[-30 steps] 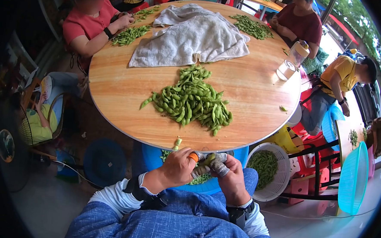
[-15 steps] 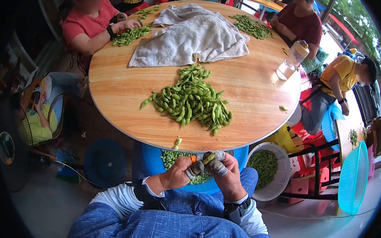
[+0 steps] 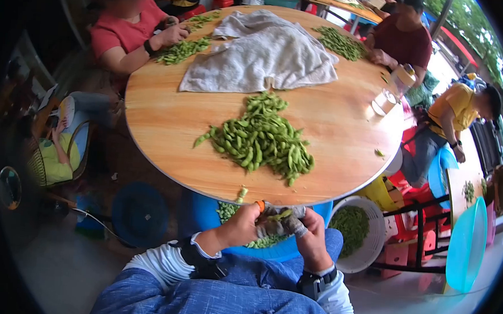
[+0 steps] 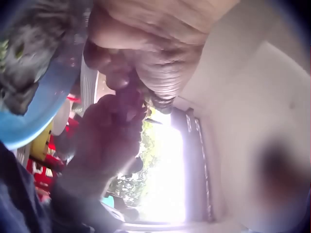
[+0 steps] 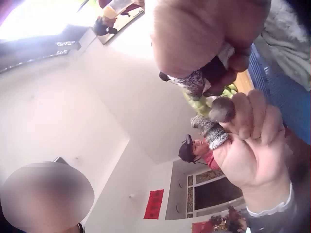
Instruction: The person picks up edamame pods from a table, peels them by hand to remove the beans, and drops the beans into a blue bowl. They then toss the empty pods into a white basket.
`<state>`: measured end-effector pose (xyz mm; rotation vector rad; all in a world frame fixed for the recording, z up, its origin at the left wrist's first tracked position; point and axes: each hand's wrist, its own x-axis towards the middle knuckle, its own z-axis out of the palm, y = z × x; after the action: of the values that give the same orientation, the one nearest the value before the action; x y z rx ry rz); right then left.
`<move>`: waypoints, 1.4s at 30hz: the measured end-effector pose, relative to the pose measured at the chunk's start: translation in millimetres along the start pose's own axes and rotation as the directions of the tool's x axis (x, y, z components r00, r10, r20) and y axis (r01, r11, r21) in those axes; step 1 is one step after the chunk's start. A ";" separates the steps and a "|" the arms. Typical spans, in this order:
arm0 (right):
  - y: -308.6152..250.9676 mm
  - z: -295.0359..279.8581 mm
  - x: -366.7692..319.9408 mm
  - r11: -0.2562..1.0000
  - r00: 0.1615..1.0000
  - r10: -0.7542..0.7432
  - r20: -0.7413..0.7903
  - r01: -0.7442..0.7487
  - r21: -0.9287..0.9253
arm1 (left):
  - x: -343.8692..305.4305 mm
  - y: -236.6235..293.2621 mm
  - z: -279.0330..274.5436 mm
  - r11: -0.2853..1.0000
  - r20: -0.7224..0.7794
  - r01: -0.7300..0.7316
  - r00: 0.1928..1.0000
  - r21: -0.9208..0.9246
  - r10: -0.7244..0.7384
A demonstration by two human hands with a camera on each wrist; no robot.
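Note:
Over a blue basin [image 3: 193,213] with pale green shelled beans [image 3: 226,211], both hands meet at one green bean pod [image 3: 281,215]. My left hand [image 3: 239,226] pinches the pod from the left; an orange band circles one of its fingers. From the other side my right hand [image 3: 314,240] grips it with thumb and fingers. Grey knitted covers [image 5: 212,133] wrap some fingertips of both hands. In the right wrist view the pod [image 5: 197,104] shows between the two thumbs. Fingers hide much of it in the left wrist view.
A heap of pods [image 3: 258,140] lies on the round wooden table [image 3: 167,135], before a grey towel [image 3: 262,58]. A bottle [image 3: 403,79] and glass [image 3: 384,102] stand right. A white basket [image 3: 379,237] of pods sits beside the basin. Other people [image 3: 127,31] work around.
Both hands stay together at the pod; their fingers have shifted and the pod lies flatter between them. The head view has moved slightly, so the table appears further right and lower.

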<state>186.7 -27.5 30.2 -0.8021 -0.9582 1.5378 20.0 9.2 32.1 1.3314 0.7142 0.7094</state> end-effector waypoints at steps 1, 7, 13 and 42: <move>-0.9 1.5 -0.5 0.999 1.000 0.013 -0.007 -0.013 -0.050 | 2.1 2.0 -0.3 0.960 -0.038 -0.107 0.992 0.259 0.120; -9.4 7.5 -3.1 0.958 1.000 0.002 -0.003 -0.002 -0.288 | 1.7 22.9 -5.3 0.987 -0.021 -0.049 0.998 0.150 0.052; -21.4 16.8 -4.1 0.848 0.998 -0.054 0.025 0.059 -0.527 | 3.6 20.8 -10.2 0.957 0.058 -0.111 0.993 0.267 0.099; -13.0 4.1 -6.4 0.988 0.988 0.154 -0.023 -0.153 0.028 | 1.8 10.0 -3.1 0.694 0.098 -0.300 0.944 0.655 0.315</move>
<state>189.9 -33.4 43.6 -0.8920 -0.8730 1.6654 18.1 13.5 41.7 2.1502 0.8062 0.7665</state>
